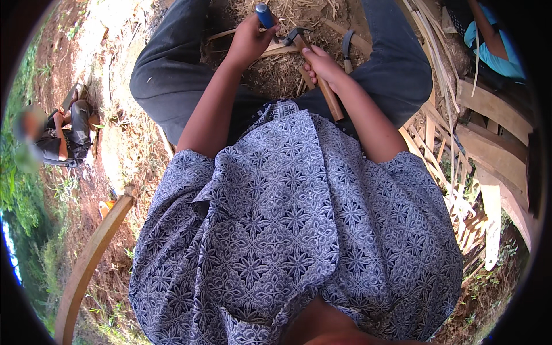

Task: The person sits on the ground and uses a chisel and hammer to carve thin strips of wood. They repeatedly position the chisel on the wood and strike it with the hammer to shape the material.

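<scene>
My left hand is closed around a blue-handled chisel, held upright; its blade is mostly hidden behind the fingers. Close beside it, my right hand grips a claw hammer by its wooden handle. The hammer's dark metal head is near the chisel's lower end, and its handle slants back toward my lap. A pale strip of wood lies beneath both hands, between my legs. Right of the hammer, a curved dark blade rests near my thigh.
Wood shavings litter the ground between my legs. Planks and thin wooden strips are piled at right, near a person in a turquoise top. Another person sits at far left. A curved timber stands lower left.
</scene>
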Demonstrator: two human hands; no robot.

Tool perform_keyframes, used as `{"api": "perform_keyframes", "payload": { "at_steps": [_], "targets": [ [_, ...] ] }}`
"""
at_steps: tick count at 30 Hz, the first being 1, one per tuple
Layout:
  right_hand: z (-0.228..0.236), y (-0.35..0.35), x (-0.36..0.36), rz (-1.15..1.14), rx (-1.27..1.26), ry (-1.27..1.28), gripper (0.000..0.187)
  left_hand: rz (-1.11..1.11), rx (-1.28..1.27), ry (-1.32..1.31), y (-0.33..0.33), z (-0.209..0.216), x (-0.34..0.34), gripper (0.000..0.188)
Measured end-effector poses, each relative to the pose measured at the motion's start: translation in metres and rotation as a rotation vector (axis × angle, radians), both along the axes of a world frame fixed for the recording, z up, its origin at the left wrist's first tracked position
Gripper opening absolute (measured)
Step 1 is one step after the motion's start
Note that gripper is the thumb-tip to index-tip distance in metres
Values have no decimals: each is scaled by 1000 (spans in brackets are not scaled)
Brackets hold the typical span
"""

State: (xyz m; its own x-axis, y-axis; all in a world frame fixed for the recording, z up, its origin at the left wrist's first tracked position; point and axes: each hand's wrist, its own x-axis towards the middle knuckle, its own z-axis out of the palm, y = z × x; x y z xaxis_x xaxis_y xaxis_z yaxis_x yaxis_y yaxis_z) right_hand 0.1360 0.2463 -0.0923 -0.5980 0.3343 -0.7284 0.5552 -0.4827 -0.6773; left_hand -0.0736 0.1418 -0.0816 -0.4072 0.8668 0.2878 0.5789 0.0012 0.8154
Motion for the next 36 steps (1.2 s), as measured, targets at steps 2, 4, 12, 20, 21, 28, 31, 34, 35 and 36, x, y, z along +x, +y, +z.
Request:
{"api": "perform_keyframes", "payload": {
  "at_steps": [2, 4, 12, 20, 21, 28, 31, 34, 35, 36],
  "targets": [
    [0, 0, 0, 1, -1, 2, 40, -12, -3, 24, 1, 3, 1, 17],
    [-1, -1, 0, -2, -4, 10, 39, -21, -2, 42, 1, 4, 2, 17],
    [-2, 0, -2, -10, -5, -3, 36, -48, -6, 13, 2, 6, 2, 16],
    [-2, 0, -3, -14, -5, -12, 35, -39, -12, 41, 2, 8, 2, 16],
    [-2, 0, -3, -12, -7, -11, 35, -40, -10, 40, 2, 8, 2, 16],
    [1, 1, -3, -14, -25, 3, 36, -49, -13, 13, 2, 11, 3, 16],
    [3, 0, -3, -16, -25, 3, 36, -54, -24, -21, 2, 11, 4, 15],
    [5, 1, -4, -9, -24, 1, 37, -55, -19, 13, 2, 9, 1, 15],
    [5, 1, -3, -7, -23, 2, 37, -61, -6, 21, 3, 9, 0, 15],
    [4, 1, -3, -7, -20, 1, 37, -67, 8, 29, 3, 8, 0, 15]
  ]
}}
